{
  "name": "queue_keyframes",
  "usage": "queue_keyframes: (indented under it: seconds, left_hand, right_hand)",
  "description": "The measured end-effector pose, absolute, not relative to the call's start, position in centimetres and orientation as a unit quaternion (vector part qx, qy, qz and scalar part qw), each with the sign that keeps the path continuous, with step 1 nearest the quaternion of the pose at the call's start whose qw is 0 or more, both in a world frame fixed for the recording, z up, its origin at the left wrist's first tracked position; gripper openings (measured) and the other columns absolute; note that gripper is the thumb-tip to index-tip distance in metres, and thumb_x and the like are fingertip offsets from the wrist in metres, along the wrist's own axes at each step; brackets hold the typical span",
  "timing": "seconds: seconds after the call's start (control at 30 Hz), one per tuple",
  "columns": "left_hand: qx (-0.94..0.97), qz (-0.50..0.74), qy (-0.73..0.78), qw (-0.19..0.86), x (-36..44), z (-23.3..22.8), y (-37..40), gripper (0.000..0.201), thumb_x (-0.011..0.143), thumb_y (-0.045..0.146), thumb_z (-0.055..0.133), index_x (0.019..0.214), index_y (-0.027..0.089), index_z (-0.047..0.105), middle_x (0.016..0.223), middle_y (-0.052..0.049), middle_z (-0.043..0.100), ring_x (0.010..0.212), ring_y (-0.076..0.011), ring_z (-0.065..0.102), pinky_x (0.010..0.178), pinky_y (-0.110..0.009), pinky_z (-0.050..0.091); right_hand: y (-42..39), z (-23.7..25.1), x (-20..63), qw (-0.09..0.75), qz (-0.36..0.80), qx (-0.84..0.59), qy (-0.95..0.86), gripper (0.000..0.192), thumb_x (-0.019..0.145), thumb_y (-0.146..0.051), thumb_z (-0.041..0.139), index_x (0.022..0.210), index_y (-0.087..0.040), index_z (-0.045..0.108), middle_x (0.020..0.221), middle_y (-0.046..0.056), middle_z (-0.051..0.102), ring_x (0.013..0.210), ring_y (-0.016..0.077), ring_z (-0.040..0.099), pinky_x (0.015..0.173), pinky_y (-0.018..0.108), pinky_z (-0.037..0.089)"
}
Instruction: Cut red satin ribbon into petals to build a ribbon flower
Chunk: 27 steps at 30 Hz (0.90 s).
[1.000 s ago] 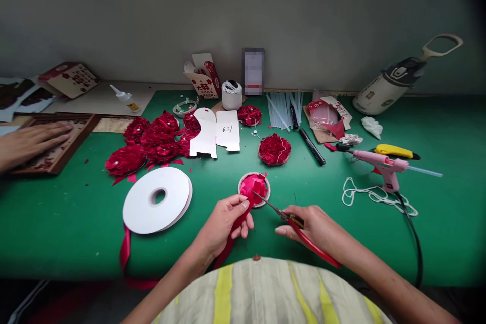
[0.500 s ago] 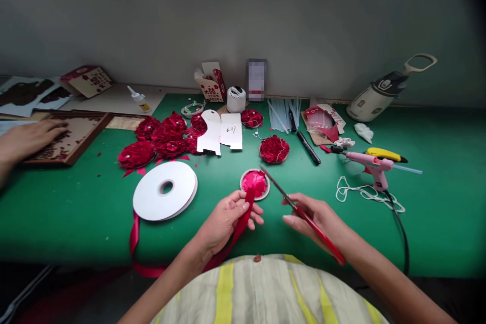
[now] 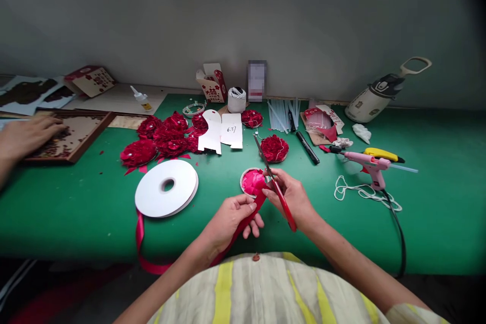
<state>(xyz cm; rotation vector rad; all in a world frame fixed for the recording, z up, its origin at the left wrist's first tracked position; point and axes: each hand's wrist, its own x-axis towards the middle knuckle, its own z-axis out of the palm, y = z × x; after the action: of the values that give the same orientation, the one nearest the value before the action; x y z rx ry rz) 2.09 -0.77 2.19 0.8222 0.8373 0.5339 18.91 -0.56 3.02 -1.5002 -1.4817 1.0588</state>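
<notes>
Nearest the body, the left hand (image 3: pixel 228 217) pinches a red satin ribbon (image 3: pixel 243 223) between thumb and curled fingers; the strip runs up from under that hand toward a round disc topped with folded pink-red ribbon petals (image 3: pixel 253 183) on the green felt table (image 3: pixel 76 207), and trails down over the table edge on the left to the flat white ribbon spool (image 3: pixel 167 188). The right hand (image 3: pixel 292 195) is wrapped around red-handled scissors (image 3: pixel 275 185), fingers closed about the handles, blades nearly together and pointing up and away, crossing just over the disc's right rim.

The risk I see is the blades sitting so close to the left thumb and to the petals — a snip here could catch a finished fold or cut the strip in the wrong place. A loose ribbon could also slip out of the bite.

Further off lie a finished dark red ribbon flower (image 3: pixel 274 148), a heap of similar red flowers (image 3: pixel 163 134) and a pink hot glue gun (image 3: pixel 370 164) — its cord looping off the near edge. At far left, another person's hand (image 3: pixel 25 134) rests on a wooden framed tray (image 3: pixel 93 131).
</notes>
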Motion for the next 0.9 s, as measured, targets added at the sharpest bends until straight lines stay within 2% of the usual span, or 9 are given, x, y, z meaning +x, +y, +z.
queue_keyframes:
  seconds: [0.13, 0.23, 0.33, 0.4, 0.57, 0.9]
  left_hand:
    - [0.385, 0.294, 0.404, 0.776, 2.0, 1.8, -0.4, 0.024, 0.083, 0.038, 0.050, 0.082, 0.014, 0.050, 0.065, -0.004, 0.063, 0.045, -0.0072, 0.054, 0.036, -0.015, 0.027]
    - [0.386, 0.309, 0.408, 0.767, 1.9, 1.8, 0.1, 0.023, 0.084, 0.037, 0.050, 0.081, 0.014, 0.048, 0.066, -0.005, 0.063, 0.044, -0.0066, 0.053, 0.037, -0.015, 0.026]
    - [0.389, 0.309, 0.409, 0.766, 1.9, 1.7, 0.5, 0.022, 0.085, 0.036, 0.049, 0.080, 0.014, 0.048, 0.066, -0.005, 0.063, 0.043, -0.0060, 0.051, 0.037, -0.016, 0.026]
    - [0.388, 0.307, 0.408, 0.767, 2.1, 1.5, 0.6, 0.022, 0.085, 0.036, 0.049, 0.080, 0.014, 0.048, 0.066, -0.004, 0.062, 0.043, -0.0061, 0.051, 0.037, -0.016, 0.026]
    - [0.379, 0.285, 0.408, 0.780, 2.2, 1.2, 0.5, 0.024, 0.083, 0.038, 0.050, 0.082, 0.014, 0.050, 0.065, -0.003, 0.062, 0.042, -0.0064, 0.051, 0.036, -0.016, 0.025]
    - [0.357, 0.274, 0.422, 0.787, 2.4, 0.9, 1.2, 0.024, 0.081, 0.038, 0.053, 0.083, 0.014, 0.051, 0.064, -0.003, 0.062, 0.041, -0.0062, 0.049, 0.036, -0.017, 0.024]
  right_hand:
    - [-1.8, 3.6, 20.7, 0.314, 0.412, -0.614, -0.596, 0.037, 0.077, -0.041, 0.058, 0.106, -0.019, 0.053, 0.065, -0.004, 0.050, 0.057, 0.0117, 0.044, 0.056, 0.023, 0.039]
    - [-3.8, 4.8, 23.1, 0.206, 0.445, -0.622, -0.611, 0.038, 0.081, -0.049, 0.051, 0.106, -0.020, 0.051, 0.062, -0.005, 0.043, 0.054, 0.0110, 0.038, 0.051, 0.022, 0.034]
    - [-5.2, 6.0, 24.4, 0.114, 0.466, -0.604, -0.636, 0.038, 0.083, -0.053, 0.046, 0.099, -0.019, 0.053, 0.065, -0.003, 0.047, 0.057, 0.0121, 0.041, 0.053, 0.022, 0.035]
    - [-5.4, 6.4, 24.2, 0.083, 0.463, -0.596, -0.651, 0.040, 0.081, -0.055, 0.048, 0.097, -0.019, 0.055, 0.070, -0.001, 0.052, 0.060, 0.0134, 0.044, 0.056, 0.023, 0.036]
    - [-4.2, 6.3, 22.6, 0.068, 0.442, -0.586, -0.676, 0.040, 0.080, -0.056, 0.049, 0.099, -0.021, 0.057, 0.068, -0.001, 0.054, 0.060, 0.0141, 0.046, 0.056, 0.023, 0.035]
    - [-3.3, 5.5, 22.9, 0.060, 0.445, -0.576, -0.683, 0.040, 0.080, -0.058, 0.049, 0.093, -0.021, 0.059, 0.058, -0.004, 0.047, 0.052, 0.0118, 0.039, 0.050, 0.022, 0.030]
